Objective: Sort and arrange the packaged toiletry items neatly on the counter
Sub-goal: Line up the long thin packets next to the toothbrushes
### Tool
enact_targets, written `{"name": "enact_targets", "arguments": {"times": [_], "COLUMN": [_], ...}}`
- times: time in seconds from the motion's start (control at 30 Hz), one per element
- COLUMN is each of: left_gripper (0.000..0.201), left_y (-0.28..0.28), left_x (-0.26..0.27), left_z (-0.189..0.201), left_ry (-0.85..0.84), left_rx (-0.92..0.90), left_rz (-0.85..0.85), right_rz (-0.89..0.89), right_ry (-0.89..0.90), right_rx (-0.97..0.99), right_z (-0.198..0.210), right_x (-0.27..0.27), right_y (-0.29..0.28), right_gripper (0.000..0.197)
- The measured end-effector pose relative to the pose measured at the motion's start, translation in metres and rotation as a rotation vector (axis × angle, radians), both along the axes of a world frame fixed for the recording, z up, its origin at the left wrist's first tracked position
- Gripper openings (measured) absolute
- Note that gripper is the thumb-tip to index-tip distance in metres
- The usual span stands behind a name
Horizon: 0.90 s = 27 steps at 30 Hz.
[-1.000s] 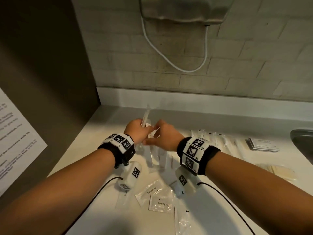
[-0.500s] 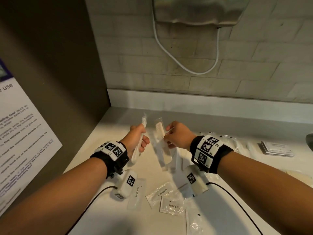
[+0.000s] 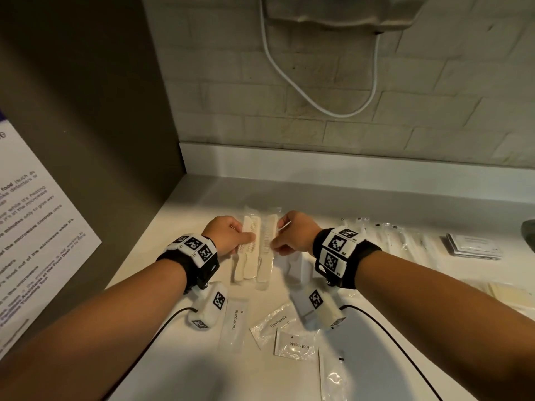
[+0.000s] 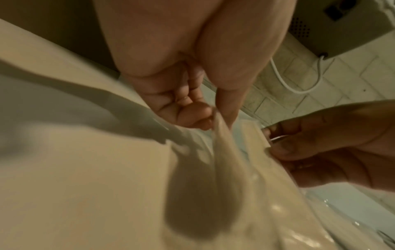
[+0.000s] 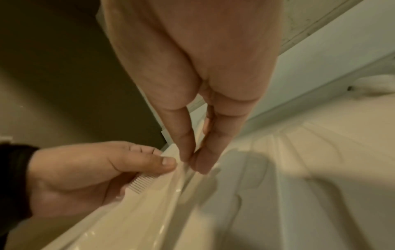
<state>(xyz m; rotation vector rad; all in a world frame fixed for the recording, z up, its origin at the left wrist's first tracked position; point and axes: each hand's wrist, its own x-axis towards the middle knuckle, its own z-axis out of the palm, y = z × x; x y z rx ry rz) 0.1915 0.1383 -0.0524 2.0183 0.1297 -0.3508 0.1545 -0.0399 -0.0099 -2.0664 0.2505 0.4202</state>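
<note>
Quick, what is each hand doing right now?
Left hand: pinching a cream plastic comb in a clear wrapper.
Right hand: pinching a second wrapped cream comb.

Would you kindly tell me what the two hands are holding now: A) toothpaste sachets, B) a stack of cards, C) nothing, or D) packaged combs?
D: the left hand and right hand each pinch packaged combs, whose teeth show through the clear wrap.
</note>
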Motion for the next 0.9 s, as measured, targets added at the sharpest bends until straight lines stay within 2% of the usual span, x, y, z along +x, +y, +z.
{"name": "enact_targets", "arguments": {"times": [0.13,0.3,0.4,0.47,0.57,0.67,0.8,0.9], "left_gripper": [0.032,0.032,0.027,0.025,0.027,0.032,0.036,0.055], "left_y": [-0.006,-0.001,0.006,0.011,0.021,0.028,0.032,0.030], "left_x": [-0.003,-0.003,-0.001,0.002,0.007,0.010,0.006,0.001], "left_z": [-0.004,-0.004,-0.002,0.000,0.001,-0.004,-0.009,-0.004], "left_ry": [0.000,0.041,0.036,0.011,-0.016,-0.022,-0.093,-0.116], "left_rx": [0.072,-0.007,-0.011,0.006,0.026,0.091,0.266,0.446], "left_rz": [-0.004,0.033,0.051,0.068,0.099,0.088,0.055,-0.041], "right_rz": [0.047,0.069,0.107,0.227,0.518,0.654,0.676,0.602], "right_ry": [0.006,0.004,-0.107,-0.198,-0.291,-0.245,-0.168,-0.228], "right_rx": [-0.208,-0.388,-0.456,-0.488,-0.670,-0.791,-0.747,-0.651], "right_z": [-0.004,-0.005,-0.006,-0.005,-0.004,-0.004,-0.004,0.005], "right_x": [-0.003,-0.001,-0.004,-0.009,-0.017,-0.021,-0.023,-0.028], "right_y": [0.003,0.002,0.006,0.013,0.025,0.032,0.029,0.016], "right_gripper": [0.019,0.039,0.055,0.052,0.049,0.048,0.049,0.052]}}
